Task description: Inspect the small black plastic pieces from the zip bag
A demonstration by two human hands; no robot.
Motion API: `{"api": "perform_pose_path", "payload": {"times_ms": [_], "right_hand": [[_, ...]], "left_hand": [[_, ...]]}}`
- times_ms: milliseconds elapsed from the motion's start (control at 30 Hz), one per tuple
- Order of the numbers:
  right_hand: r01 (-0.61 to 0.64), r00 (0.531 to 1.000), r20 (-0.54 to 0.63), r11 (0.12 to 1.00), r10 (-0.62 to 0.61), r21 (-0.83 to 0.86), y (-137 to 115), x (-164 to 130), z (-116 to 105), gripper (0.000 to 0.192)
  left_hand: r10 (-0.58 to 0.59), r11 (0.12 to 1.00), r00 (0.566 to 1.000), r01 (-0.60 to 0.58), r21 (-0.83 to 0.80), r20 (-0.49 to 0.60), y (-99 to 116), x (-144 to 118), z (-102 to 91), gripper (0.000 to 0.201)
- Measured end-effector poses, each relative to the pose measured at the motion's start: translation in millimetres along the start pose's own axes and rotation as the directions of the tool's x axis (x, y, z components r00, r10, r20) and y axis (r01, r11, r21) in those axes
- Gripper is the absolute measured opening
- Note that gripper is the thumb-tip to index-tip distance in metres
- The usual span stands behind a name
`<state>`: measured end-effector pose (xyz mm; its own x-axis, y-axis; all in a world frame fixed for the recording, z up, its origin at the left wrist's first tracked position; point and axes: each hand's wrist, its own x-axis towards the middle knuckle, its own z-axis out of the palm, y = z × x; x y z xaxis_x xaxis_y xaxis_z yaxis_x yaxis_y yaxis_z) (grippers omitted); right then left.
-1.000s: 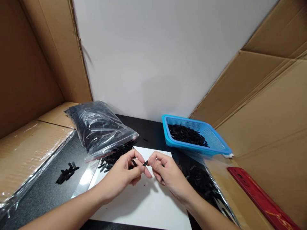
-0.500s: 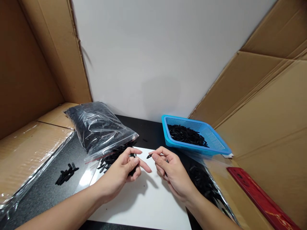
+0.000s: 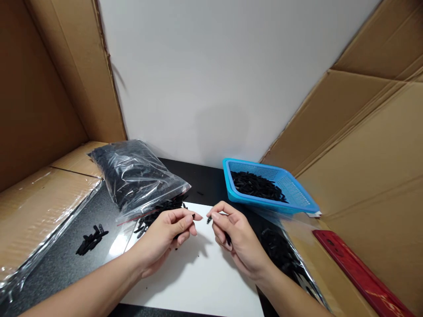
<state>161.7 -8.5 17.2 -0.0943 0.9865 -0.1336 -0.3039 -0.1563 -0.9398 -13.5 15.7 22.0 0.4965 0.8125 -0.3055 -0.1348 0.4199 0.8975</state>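
Note:
Over a white sheet [image 3: 205, 281], both hands are raised close together, their fingertips a little apart. My left hand [image 3: 173, 229] is closed, thumb against index finger, with a bit of a small black piece [image 3: 193, 215] showing at the tips. Dark material also shows under its curled fingers. My right hand [image 3: 233, 226] pinches another small black piece [image 3: 209, 219], which points down and left. A further dark piece shows in its palm. Just behind my left hand, a pile of slim black pieces [image 3: 143, 223] lies on the sheet's edge.
A clear bag [image 3: 132, 171] full of black pieces lies at the left, and a small black cluster [image 3: 91, 240] lies nearer. At the right stand a blue basket [image 3: 297, 189] of black pieces, a clear bag [image 3: 280, 251] and a red object [image 3: 357, 268]. Cardboard walls [image 3: 370, 145] flank the table.
My left hand's thumb and index finger have come together, where they were spread before. The black piece in my right hand now tips further downward.

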Motion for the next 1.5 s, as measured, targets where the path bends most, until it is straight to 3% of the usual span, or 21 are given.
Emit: {"api": "perform_pose_path", "payload": {"times_ms": [167, 533, 900, 1067, 1233, 1500], "right_hand": [[-0.041, 0.998, 0.054, 0.989, 0.033, 0.142, -0.2, 0.1, -1.9, 0.039], [-0.139, 0.989, 0.073, 0.982, 0.131, 0.129, 4.4, 3.9, -6.5, 0.053], [-0.244, 0.963, 0.165, 0.948, 0.212, 0.204, 3.4, 0.7, -6.1, 0.045], [-0.237, 0.967, 0.143, 0.95, 0.21, 0.202, -0.3, -1.7, -1.3, 0.047], [-0.24, 0.967, 0.138, 0.95, 0.215, 0.201, 1.5, -2.3, -1.5, 0.05], [-0.094, 0.994, 0.069, 0.986, 0.085, 0.139, 10.6, -5.1, 5.8, 0.051]], "left_hand": [[0.013, 1.0, 0.999, -0.012, -0.027, 0.042, -2.0, -2.5, -0.2, 0.031], [-0.014, 1.0, 0.998, 0.015, -0.005, 0.057, -1.8, -1.3, 1.4, 0.02], [-0.009, 1.0, 1.0, 0.008, 0.03, 0.02, 1.0, -2.8, 1.9, 0.029], [0.017, 0.999, 1.0, -0.018, 0.047, 0.011, -0.6, -1.1, 2.0, 0.026], [0.041, 0.997, 0.995, -0.046, 0.06, 0.087, -2.8, -1.3, 4.0, 0.022], [0.026, 0.983, 0.988, -0.053, 0.177, 0.152, -5.4, -3.6, 8.5, 0.026]]}}
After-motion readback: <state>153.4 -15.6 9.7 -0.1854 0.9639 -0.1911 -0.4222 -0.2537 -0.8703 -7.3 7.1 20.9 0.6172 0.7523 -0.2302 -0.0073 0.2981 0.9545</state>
